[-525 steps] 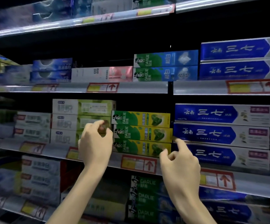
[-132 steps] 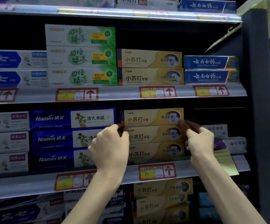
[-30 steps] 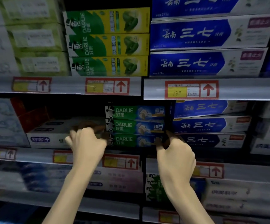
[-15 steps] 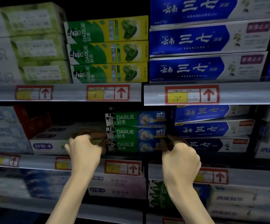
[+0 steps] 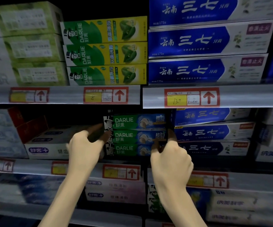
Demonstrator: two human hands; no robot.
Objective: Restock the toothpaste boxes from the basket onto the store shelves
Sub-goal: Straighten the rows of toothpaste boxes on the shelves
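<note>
Three green-and-blue Darlie toothpaste boxes are stacked on the second shelf from the top of the view. My left hand pinches the left end of the stack, its fingertips on the middle box. My right hand grips the right end, fingers curled around the box ends. The stack stands between a white-and-blue box on the left and dark blue boxes on the right. No basket is in view.
The shelf above carries yellow-green Darlie boxes, pale green boxes and blue boxes. Red-framed price tags line the shelf rails. Red boxes lie at the left. More boxes fill the lower shelf.
Over the last second both hands stay on the ends of the Darlie stack; the stack and shelves sit lower in view. Earlier my hands were at other stacks on higher shelves.
</note>
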